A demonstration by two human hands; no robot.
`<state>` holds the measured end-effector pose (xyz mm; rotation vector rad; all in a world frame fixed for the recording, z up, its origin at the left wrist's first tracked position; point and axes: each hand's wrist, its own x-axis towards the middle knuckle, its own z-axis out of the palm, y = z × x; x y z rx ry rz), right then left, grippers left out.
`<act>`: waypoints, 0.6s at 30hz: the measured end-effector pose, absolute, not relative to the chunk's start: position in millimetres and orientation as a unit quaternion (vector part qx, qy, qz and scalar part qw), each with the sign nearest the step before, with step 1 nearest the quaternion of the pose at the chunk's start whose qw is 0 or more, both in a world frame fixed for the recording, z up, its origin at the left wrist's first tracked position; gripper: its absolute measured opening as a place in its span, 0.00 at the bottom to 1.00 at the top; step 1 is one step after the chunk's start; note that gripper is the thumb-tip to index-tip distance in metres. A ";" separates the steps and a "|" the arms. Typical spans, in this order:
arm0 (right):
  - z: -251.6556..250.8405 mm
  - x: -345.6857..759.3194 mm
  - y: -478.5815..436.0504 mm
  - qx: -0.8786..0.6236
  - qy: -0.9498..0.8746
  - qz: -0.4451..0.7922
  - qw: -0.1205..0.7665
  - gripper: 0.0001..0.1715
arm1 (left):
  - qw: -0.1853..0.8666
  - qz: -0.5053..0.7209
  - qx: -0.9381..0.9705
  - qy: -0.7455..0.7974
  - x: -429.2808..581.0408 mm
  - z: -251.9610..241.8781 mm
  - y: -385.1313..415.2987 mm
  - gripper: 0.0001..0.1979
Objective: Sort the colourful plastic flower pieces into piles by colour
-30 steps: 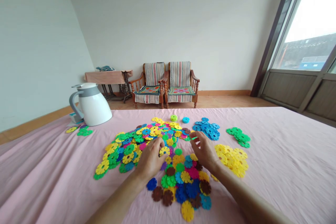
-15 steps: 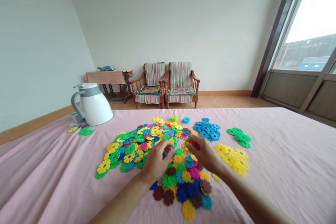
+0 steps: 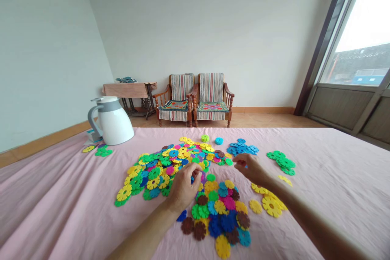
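Hanging above the middle of the table [image 3: 329, 178], the left hand [image 3: 185, 183] curls its fingers toward the thumb beside the large mixed heap of notched discs [image 3: 154, 170]; a bit of blue shows within the curl, but I cannot tell whether it is pinched there or lies behind. That heap spreads from the middle toward the table's left edge, mostly yellow and green with some pink and blue.

The right hand [image 3: 250, 167] is just on the near side of the blue discs [image 3: 243, 147], its fingers bent and its thumb slightly apart from them. Between the forearms, toward the near edge, lies the smaller mixed heap [image 3: 224, 211], with brown, yellow, blue, green and pink pieces overlapping. Yellow discs [image 3: 272, 206] lie partly hidden by the right forearm, and green discs [image 3: 283, 163] lie farther toward the right edge.

Near the far edge sit a light green stack [image 3: 205, 138] and a light blue stack [image 3: 218, 141]. A white jug [image 3: 115, 126] stands by the far left corner.
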<state>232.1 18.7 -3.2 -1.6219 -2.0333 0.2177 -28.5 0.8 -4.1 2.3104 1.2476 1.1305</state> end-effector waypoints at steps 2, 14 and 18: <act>-5.8 214.8 36.4 -0.588 -0.763 0.070 0.258 0.18 | 0.135 0.391 0.802 0.431 -29.3 -4.0 1.3 0.05; -6.3 181.7 62.2 -0.570 -0.790 0.098 0.204 0.20 | 0.114 0.385 0.800 0.446 -34.7 -5.8 6.2 0.05; -1.6 176.5 32.0 -0.548 -0.797 0.118 0.226 0.14 | 0.120 0.387 0.799 0.444 -33.7 -4.2 5.5 0.06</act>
